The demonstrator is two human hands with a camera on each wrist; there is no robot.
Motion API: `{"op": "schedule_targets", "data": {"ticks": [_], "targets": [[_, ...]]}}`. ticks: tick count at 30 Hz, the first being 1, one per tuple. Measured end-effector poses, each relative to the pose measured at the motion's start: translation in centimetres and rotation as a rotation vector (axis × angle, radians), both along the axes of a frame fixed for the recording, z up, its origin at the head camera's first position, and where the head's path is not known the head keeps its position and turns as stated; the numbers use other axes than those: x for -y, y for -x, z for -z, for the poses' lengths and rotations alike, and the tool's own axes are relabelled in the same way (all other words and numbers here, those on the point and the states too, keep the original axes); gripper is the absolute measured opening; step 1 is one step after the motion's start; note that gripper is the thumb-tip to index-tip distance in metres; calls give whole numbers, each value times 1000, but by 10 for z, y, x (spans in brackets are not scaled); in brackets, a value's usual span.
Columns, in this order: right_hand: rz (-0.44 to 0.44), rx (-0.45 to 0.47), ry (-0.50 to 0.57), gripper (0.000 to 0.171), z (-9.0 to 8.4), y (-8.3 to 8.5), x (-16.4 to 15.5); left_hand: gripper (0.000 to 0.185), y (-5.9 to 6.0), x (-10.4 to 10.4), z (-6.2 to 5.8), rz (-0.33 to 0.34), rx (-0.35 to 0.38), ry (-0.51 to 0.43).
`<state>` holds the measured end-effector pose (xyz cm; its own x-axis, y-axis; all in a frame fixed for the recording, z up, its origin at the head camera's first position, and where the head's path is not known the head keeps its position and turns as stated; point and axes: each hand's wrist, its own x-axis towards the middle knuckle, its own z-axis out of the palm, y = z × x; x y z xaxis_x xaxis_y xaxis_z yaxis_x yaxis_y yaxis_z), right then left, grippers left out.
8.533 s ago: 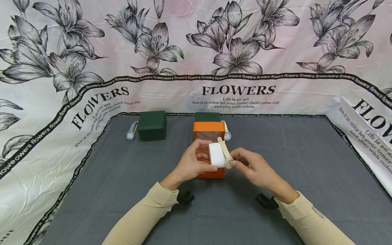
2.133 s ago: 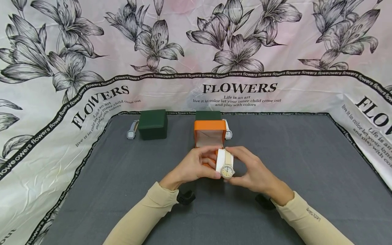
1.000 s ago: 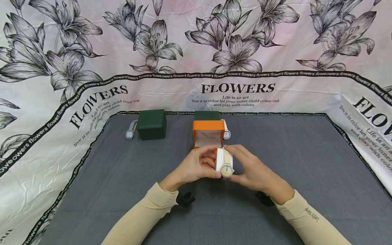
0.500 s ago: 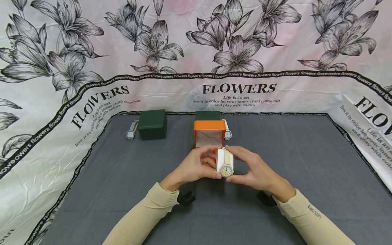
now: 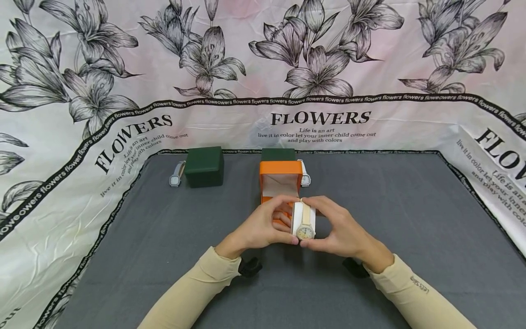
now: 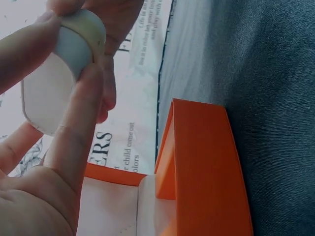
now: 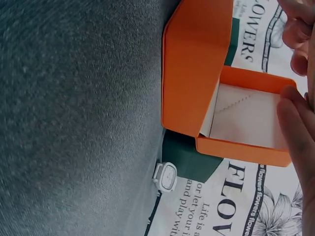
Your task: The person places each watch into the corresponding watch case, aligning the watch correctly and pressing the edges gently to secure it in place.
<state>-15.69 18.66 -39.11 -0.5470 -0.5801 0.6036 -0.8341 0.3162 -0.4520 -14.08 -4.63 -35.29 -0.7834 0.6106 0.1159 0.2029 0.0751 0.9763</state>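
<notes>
Both hands grip a white watch cushion (image 5: 296,217) just in front of an open orange box (image 5: 281,168). A cream-strapped wristwatch (image 5: 305,233) lies round the cushion, its round dial facing the person. My left hand (image 5: 260,225) pinches the cushion's left side between thumb and fingers. On the other side, my right hand (image 5: 347,229) has its fingers at the top of the strap and its thumb below the dial. In the left wrist view the strap (image 6: 88,29) hugs the cushion's curve. The right wrist view shows the box's pale lining (image 7: 248,115), but not the watch.
A closed dark green box (image 5: 204,167) stands at the back left, a watch with a pale dial (image 5: 175,179) beside it. Another green box (image 5: 278,154) is partly hidden behind the orange one, next to a white watch (image 5: 305,178). Grey cloth (image 5: 390,205) covers the table.
Earlier the wristwatch was held beside the cushion in my right hand; now it sits round it. Over the last second, cushion and watch have shifted slightly right and toward the person.
</notes>
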Motion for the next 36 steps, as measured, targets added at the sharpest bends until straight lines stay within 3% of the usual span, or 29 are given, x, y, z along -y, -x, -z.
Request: {"op": "schedule_targets", "data": {"ticks": [7, 10, 14, 18, 26, 33, 36], "targets": [[2, -32, 31, 81, 4, 1, 2, 75, -1, -3, 1, -2, -46, 0], [4, -67, 90, 80, 4, 2, 4, 75, -1, -3, -1, -33, -73, -5], [45, -212, 159, 62, 1, 1, 6, 75, 0, -2, -5, -101, -74, -22], [56, -311, 146, 41, -5, -3, 10, 77, 0, -1, -7, -131, -54, -22], [-57, -141, 170, 32, -3, -6, 15, 74, -1, -1, -6, -126, -48, -50], [-2, -63, 156, 30, 0, -11, 17, 79, 10, -2, 19, -146, -102, -21], [23, 15, 154, 36, 0, -14, 18, 79, 10, -2, 21, -153, -138, -10]]}}
